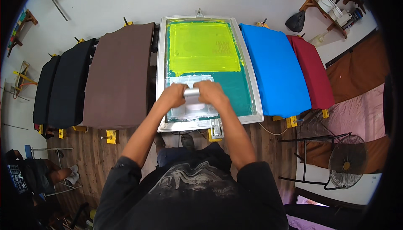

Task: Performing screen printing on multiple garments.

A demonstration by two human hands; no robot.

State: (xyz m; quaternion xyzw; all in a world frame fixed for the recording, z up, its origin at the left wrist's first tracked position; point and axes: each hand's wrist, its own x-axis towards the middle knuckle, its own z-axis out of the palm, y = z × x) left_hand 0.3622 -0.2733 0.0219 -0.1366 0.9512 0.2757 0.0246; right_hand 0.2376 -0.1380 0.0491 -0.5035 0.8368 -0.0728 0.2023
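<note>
Squeegee [192, 92] crosswise over a framed screen [237, 91]
Left hand [173, 95] and right hand [212, 93] grip it, long axis left to right; the screen's runs away from the person.

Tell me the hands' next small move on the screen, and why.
Probably draw the squeegee a little toward the frame's near rail: the left hand and right hand both grip it, and part of the pale patch lies between it and that rail.

Hands [173, 95] gripping silver handle [192, 92], framed screen [237, 91] beneath, brown cloth [119, 75] left, blue cloth [275, 70] right
</note>
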